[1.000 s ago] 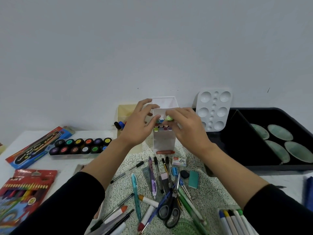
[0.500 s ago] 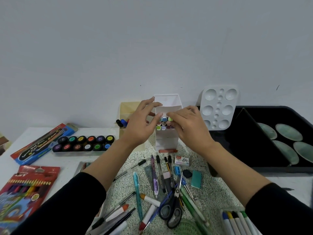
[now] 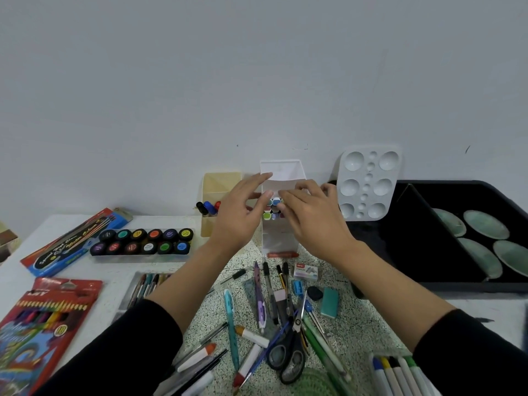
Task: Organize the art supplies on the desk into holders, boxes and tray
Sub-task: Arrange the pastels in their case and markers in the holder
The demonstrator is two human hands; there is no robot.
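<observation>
White plastic holder (image 3: 280,238), stood at the back centre of the desk (image 3: 108,267), is braced by the flat-fingered left hand (image 3: 240,212) while its markers (image 3: 275,202) are pressed down by extended fingers of the right hand (image 3: 314,215); uneven pressure could tip it.

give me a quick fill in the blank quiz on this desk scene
The paint pots sit in ____ rows.
The black tray holds ____ green dishes.
The white palette leans against the ____.
The scissors have ____ handles.
Missing words: two; four; wall; black.
</observation>
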